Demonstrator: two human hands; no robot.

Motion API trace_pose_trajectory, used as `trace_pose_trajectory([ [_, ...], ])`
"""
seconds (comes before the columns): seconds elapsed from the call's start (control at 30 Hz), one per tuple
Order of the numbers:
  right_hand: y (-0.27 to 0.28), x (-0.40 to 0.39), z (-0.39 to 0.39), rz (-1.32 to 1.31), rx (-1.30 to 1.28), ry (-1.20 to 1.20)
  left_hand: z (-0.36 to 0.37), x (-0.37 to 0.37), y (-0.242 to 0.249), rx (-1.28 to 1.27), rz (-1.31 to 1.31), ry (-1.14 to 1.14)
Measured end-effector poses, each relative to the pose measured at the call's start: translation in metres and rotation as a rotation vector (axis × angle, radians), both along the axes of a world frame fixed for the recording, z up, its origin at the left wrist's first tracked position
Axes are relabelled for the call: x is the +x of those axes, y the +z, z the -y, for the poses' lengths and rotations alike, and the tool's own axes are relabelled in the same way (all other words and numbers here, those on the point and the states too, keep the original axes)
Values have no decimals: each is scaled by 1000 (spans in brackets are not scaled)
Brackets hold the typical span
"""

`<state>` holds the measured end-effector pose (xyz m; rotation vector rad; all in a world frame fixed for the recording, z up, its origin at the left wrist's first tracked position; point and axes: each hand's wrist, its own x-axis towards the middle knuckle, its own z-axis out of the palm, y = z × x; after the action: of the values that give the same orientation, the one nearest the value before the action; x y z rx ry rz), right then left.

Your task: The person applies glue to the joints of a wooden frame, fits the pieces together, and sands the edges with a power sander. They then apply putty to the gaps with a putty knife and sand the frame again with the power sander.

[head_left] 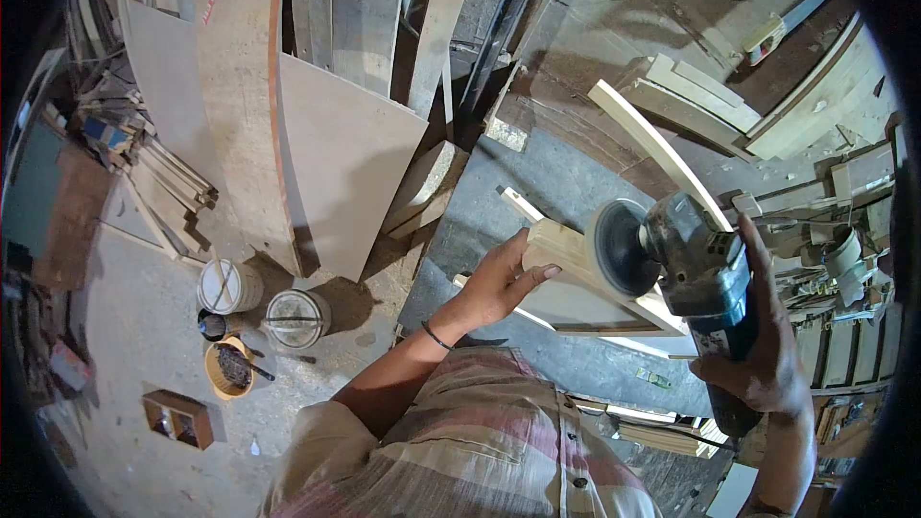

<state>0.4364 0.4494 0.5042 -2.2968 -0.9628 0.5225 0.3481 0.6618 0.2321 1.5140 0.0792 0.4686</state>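
Observation:
My left hand (504, 280) is closed on the end of a pale wooden piece (554, 247), with the thumb along its near side. In my right hand (767, 355) is an angle grinder (705, 273), gripped around its body. Its round sanding disc (622, 247) stands on edge against or very close to the right part of the wooden piece; contact is hard to make out. Below them a wooden frame with a flat panel (576, 305) lies on the grey worktop (566, 173). A long pale wood strip (662, 149) slants behind the grinder.
Large boards (240, 115) lean at the left. On the floor are two lidded buckets (297, 319), an orange bowl (228, 369) of dark material and a small wooden box (178, 419). Wood offcuts (700, 91) lie beyond the worktop, near a handsaw (782, 24).

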Motion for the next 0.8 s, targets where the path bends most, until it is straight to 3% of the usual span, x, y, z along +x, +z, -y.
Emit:
trace_pose_trajectory([
  [0.33,1,-5,-8,-11,-25,79,2,0,-2,-65,73,24],
  [0.4,3,-6,-8,-29,-51,42,-3,-2,4,56,-129,-78],
  [0.8,0,0,-3,14,-4,74,-3,2,0,18,-68,-90],
])
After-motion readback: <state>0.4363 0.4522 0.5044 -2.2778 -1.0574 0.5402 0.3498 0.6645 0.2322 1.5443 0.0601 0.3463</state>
